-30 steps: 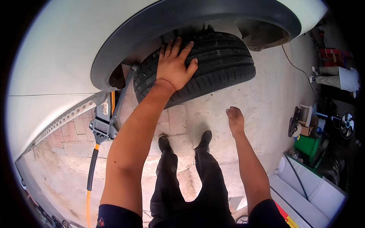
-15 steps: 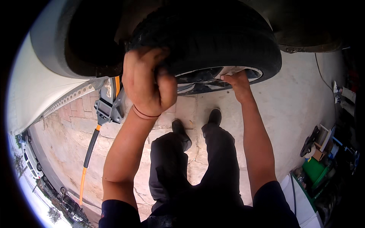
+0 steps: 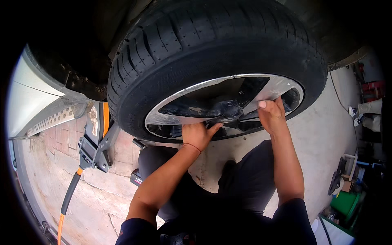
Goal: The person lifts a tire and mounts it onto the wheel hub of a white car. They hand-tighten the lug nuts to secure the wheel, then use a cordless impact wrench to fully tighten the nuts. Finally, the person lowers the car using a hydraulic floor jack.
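A car wheel fills the upper middle, with a black treaded tyre [image 3: 228,51] around a silver spoked rim [image 3: 267,92]. It stands inside the dark wheel well, its face tilted toward me. My left hand [image 3: 197,134] is closed around a lower-left spoke, thumb pointing toward the dirty hub [image 3: 228,110]. On the right side my right hand [image 3: 272,117] grips another spoke, with the thumb on its front. The spokes and rim partly hide the fingers of both hands. My bent knees are just below the wheel.
Left of the wheel is a grey and orange floor jack [image 3: 93,150] with a long handle [image 3: 70,192]. A partly hidden power tool [image 3: 136,177] lies by my left knee. The white car body [image 3: 36,96] is at far left; a green bin [image 3: 345,203] stands at right.
My left hand has come down from the tyre's upper left to a spoke. I have lowered myself, and the wheel appears larger with its face more visible. My right hand stays on the rim.
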Tool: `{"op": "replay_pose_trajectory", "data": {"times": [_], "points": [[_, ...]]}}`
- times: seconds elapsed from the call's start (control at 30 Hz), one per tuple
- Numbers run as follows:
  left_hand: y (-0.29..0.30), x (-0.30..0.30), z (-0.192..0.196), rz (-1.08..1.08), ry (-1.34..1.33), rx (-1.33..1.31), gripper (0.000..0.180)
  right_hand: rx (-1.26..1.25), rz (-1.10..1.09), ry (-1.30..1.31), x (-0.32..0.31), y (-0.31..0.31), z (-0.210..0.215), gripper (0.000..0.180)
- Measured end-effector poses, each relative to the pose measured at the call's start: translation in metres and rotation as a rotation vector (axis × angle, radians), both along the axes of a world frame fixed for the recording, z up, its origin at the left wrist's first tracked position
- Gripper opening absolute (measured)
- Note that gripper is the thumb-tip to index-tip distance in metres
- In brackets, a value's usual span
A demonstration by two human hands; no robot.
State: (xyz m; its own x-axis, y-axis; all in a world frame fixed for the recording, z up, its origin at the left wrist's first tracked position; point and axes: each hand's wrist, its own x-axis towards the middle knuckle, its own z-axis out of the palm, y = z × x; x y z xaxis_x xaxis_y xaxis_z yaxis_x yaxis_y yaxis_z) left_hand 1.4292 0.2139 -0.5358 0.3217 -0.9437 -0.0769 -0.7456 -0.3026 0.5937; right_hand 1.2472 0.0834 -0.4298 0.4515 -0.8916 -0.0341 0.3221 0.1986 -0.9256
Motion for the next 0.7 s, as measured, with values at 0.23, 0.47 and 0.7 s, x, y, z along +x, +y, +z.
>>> {"op": "replay_pose_trajectory", "data": {"times": [0.23,0.47,0.7], "points": [[0.009,-0.010,-0.028,0.053,0.037,-0.257,0.076,0.029,0.155,0.291,-0.008,0.005,0.009,0.107],[0.010,-0.008,-0.023,0.105,0.059,-0.337,0.073,-0.073,0.076,0.367,0.009,0.020,0.038,0.107],[0.004,-0.003,-0.016,0.089,0.106,-0.384,0.074,-0.172,0.005,0.356,0.033,0.018,0.051,0.094]]}}
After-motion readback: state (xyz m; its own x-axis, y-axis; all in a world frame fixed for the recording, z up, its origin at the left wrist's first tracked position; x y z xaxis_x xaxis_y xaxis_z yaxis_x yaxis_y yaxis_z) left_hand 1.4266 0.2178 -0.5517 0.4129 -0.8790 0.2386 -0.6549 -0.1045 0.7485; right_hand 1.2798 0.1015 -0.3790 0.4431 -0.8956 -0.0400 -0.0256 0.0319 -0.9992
